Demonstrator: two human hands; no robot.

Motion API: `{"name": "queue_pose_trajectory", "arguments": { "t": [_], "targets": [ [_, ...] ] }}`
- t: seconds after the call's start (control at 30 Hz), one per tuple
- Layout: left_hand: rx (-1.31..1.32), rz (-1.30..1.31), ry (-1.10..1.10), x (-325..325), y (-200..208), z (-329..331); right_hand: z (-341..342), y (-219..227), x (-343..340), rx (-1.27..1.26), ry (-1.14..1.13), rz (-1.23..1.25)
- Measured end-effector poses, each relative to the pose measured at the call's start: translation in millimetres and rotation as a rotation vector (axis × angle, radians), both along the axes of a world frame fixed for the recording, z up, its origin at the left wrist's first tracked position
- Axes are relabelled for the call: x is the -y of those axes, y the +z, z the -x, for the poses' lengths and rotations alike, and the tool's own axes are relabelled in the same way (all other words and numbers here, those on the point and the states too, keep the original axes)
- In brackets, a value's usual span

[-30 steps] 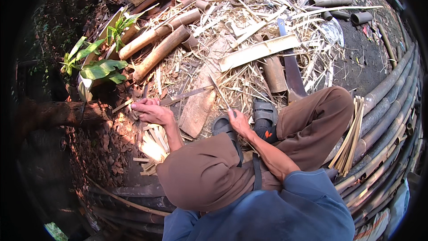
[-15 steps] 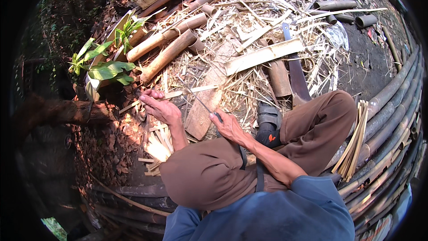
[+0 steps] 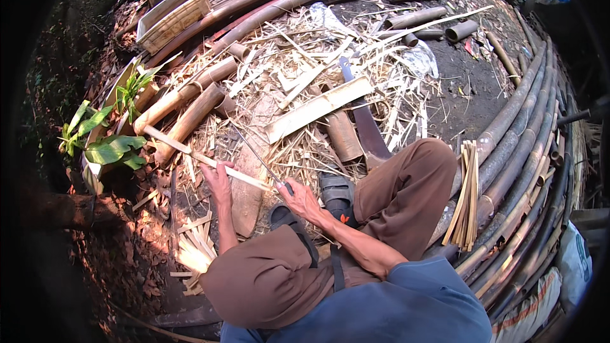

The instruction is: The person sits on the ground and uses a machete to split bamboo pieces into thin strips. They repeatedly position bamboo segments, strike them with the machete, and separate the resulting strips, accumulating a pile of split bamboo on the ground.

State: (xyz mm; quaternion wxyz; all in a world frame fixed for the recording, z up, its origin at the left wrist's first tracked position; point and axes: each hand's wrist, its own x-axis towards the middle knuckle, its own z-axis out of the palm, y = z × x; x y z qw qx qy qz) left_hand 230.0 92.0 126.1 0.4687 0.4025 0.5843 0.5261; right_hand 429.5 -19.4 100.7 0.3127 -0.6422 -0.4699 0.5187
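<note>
A pale split bamboo strip (image 3: 170, 141) slants across in front of me, its far end up to the left and its near end beside my right hand. The fingers of my left hand (image 3: 219, 183) are closed around its middle. My right hand (image 3: 300, 203) grips the dark handle of a knife (image 3: 259, 160), whose thin blade points up and to the left, past the strip. Beneath both lies a flat wooden board (image 3: 248, 206). A small pile of cut bamboo strips (image 3: 196, 241) rests beside my left knee.
Bamboo shavings (image 3: 286, 44) cover the ground ahead, with a split bamboo piece (image 3: 321, 109) and a broad-bladed machete (image 3: 368, 124) among them. A bundle of strips (image 3: 467, 197) leans on long bamboo poles (image 3: 508, 171) at right. A plastic crate (image 3: 175, 19) stands far left.
The strip has swung round, so its left end now points away and its right end lies nearer me. My left fingers have closed on it. The whole view has shifted.
</note>
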Motion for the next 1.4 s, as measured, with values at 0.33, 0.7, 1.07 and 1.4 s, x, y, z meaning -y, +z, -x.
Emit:
{"name": "queue_pose_trajectory", "arguments": {
  "t": [0.33, 0.7, 1.07, 1.4],
  "targets": [
    [1.066, 0.462, -0.11, 80.7, 41.2, 65.1, 30.2, -9.5, 14.2, 0.143, 0.178, -0.034],
    [0.379, -0.678, 0.75, 93.0, 103.8, 45.6, 49.4, 2.7, 14.1, 0.067, 0.203, -0.075],
    [0.074, -0.583, 0.587, 49.1, 140.3, -20.5, 58.0, 53.6, -11.7, -0.015, 0.228, -0.207],
    [-0.039, -0.537, 0.543, 52.1, 142.1, -42.7, 42.0, 14.2, -26.4, 0.119, 0.186, -0.17]
  ]
}}
